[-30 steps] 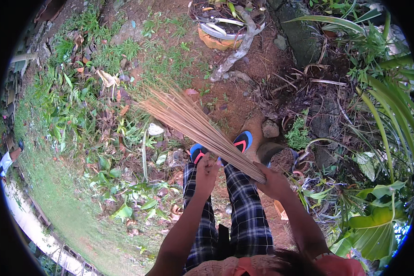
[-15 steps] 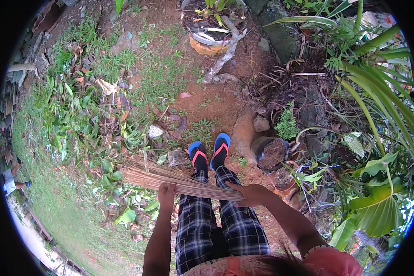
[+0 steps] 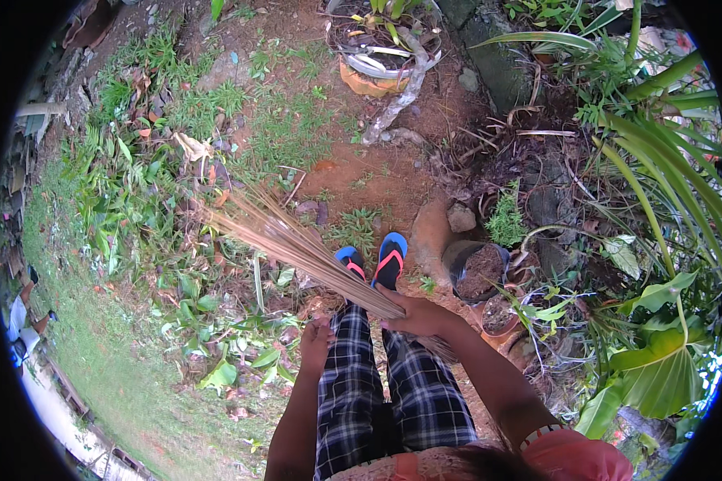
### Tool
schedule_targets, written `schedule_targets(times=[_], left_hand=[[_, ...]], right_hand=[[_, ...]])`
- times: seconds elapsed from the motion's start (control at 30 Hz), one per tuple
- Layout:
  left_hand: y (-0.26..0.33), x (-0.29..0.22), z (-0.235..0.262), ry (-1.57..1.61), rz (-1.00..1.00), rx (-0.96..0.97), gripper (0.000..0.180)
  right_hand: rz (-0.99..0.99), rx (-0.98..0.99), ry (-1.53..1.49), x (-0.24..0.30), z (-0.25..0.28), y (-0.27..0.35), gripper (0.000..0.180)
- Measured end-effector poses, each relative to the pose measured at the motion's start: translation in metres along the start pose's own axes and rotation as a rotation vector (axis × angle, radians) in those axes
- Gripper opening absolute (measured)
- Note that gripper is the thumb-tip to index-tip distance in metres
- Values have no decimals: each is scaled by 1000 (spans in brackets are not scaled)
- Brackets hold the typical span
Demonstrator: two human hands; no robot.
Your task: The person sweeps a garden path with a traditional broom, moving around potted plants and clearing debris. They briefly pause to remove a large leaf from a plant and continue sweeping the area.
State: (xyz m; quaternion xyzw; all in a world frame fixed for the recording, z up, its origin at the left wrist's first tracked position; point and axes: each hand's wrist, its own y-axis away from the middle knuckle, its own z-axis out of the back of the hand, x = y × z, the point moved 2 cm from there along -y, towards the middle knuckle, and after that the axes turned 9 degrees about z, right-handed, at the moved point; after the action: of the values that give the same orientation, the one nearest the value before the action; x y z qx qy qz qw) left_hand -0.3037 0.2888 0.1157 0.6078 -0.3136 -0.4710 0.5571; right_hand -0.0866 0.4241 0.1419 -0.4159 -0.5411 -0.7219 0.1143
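Note:
A stick broom [image 3: 309,255], a bundle of long thin tan ribs, slants across in front of my legs. Its spread tips point to the far left, over cut leaves. My right hand [image 3: 415,314] is wrapped round the broom near its butt end, which shows just behind the hand above my right thigh. Beside my left thigh, my left hand [image 3: 317,341] is off the broom, its fingers loosely bent with nothing seen in them. The broom partly covers my left foot in a blue flip-flop [image 3: 350,258] with pink straps.
Leaves and cuttings [image 3: 188,280] lie heaped at the left, with grass beyond. A potted plant [image 3: 377,76] stands ahead beside a crooked branch [image 3: 401,96]. Close at my right are a dark soil-filled pot [image 3: 477,268] and large leafy plants [image 3: 662,365]. Another person [image 3: 22,325] is at the far left.
My left hand has let go of the broom and moved slightly right and down. The broom's tips have swung up and away, while my right hand has shifted a little left and up with it.

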Motion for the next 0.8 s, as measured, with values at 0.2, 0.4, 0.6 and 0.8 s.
schedule_targets(times=[0.2,0.4,0.6,0.8], left_hand=[[-5,6,19,72,-15,-71,22],[1,12,24,147,2,-44,23],[2,17,27,233,24,-53,19],[9,8,24,223,-23,-11,21]], right_hand=[[-235,-452,-865,53,38,-133,49],[-76,-200,-651,57,33,-122,42],[-163,-249,-1043,68,45,-141,47],[43,20,-437,32,36,6,87]])
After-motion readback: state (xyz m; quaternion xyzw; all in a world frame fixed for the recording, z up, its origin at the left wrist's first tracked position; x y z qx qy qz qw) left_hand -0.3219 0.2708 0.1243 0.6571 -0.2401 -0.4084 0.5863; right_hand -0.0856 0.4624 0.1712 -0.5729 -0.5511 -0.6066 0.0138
